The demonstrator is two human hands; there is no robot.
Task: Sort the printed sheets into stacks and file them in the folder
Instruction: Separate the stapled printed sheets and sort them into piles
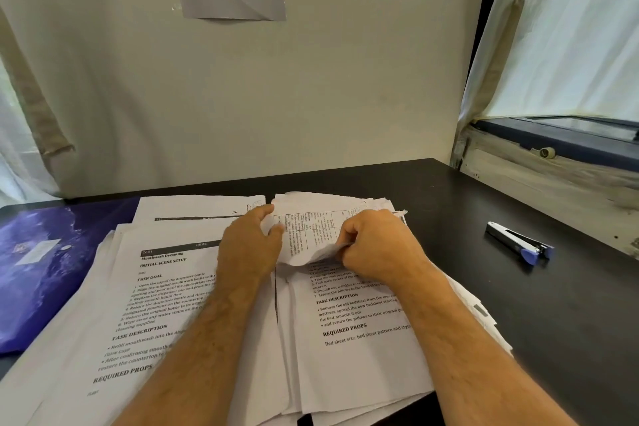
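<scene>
My hands pinch a folded sheet (304, 235) at frame centre, left hand (250, 242) and right hand (375, 245), over a black desk (518, 304); the lower-left stack (138, 304) reads "TASK GOAL".

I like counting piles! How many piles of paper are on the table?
2: the left pile beside the purple folder, and the right pile under both hands. More sheets may hide underneath.
</scene>
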